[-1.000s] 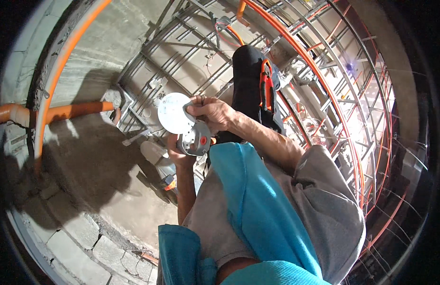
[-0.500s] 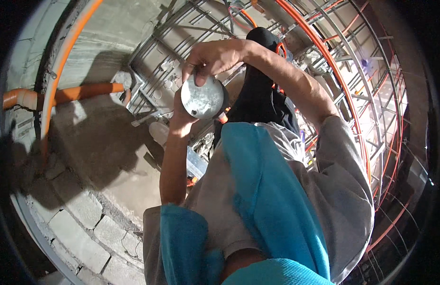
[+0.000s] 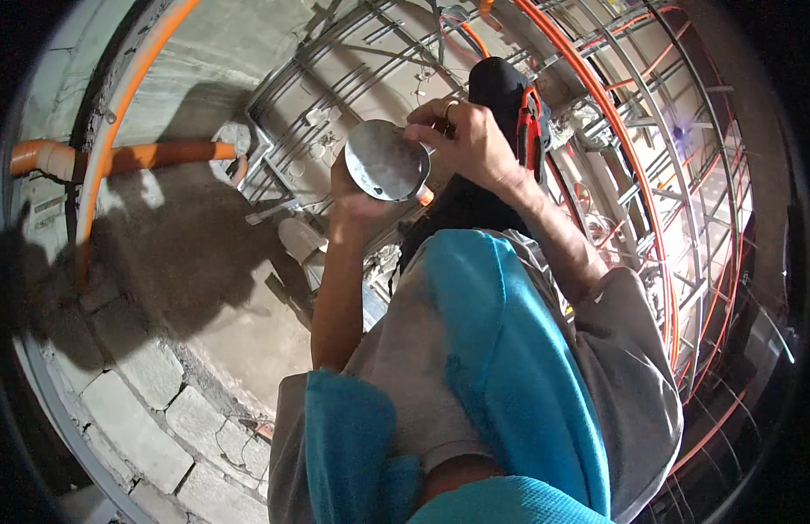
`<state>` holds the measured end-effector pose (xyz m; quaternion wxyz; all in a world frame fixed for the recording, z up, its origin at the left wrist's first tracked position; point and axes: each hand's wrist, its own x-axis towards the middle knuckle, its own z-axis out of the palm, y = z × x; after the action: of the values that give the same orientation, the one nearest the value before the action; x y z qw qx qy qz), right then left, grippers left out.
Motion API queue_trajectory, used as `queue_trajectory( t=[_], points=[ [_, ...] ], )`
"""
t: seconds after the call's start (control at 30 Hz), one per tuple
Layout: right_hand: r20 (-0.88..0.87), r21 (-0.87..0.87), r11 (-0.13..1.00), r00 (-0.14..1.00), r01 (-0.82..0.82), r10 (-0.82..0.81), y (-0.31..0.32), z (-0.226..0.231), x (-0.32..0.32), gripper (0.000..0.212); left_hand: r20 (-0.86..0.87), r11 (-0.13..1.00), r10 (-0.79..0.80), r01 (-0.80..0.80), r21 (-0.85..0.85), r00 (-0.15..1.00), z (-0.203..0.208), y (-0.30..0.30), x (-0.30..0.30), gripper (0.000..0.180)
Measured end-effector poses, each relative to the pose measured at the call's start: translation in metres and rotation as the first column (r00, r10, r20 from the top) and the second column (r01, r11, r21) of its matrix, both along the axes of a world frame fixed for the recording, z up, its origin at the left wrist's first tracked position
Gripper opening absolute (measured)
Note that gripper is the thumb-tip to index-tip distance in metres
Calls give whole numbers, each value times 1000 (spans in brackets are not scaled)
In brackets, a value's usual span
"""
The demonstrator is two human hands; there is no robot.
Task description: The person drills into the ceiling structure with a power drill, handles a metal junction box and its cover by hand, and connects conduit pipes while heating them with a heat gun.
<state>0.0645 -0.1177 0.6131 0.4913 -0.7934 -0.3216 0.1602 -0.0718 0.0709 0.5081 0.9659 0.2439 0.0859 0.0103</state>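
Both hands are raised in front of the person's chest around a round grey metal disc [image 3: 386,161], which sits between them, well above the concrete floor [image 3: 204,288]. The left hand [image 3: 353,192] is behind and under the disc, closed on its lower left edge, with most of its fingers hidden by the metal. The right hand [image 3: 462,140] is curled over the disc's upper right rim, fingertips pinching the edge; a ring shows on 1 finger. The disc's flat face is turned toward the camera and tilted slightly.

Just beyond the right hand stands the person's dark trouser leg, with a red-handled tool [image 3: 532,131] hanging beside it. Behind the hands runs a grid of steel reinforcing bars [image 3: 335,79], with orange conduit [image 3: 615,148] curving along the right side. At the left edge, an orange pipe [image 3: 152,157] lies across the floor, and another orange conduit [image 3: 125,113] bends up the wall. Grey concrete blocks [image 3: 134,384] line the lower left corner. The person wears a grey shirt with a blue vest [image 3: 501,349].
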Motion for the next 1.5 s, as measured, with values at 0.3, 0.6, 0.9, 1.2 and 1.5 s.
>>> queue_trajectory(
  t=[0.3,0.6,0.9,1.2,1.5],
  points=[
    [39,109,990,994,93,-98,-1,-15,-24,26,-9,960,14,-16,-280,1000,26,-19,8,62],
    [-598,38,981,791,188,-128,0,5,-71,79,227,454,549,-515,727,804,32,-29,12,43],
    [-692,68,982,717,177,-81,8,1,-58,50,340,408,508,-569,714,791,23,-20,6,35],
    [-693,32,993,718,117,-62,-8,-13,-34,42,44,799,421,-394,453,906,43,-24,14,41],
    [-539,-30,999,841,22,-35,-15,-18,-10,43,-98,857,392,-325,400,915,43,-25,25,41]
  ],
)
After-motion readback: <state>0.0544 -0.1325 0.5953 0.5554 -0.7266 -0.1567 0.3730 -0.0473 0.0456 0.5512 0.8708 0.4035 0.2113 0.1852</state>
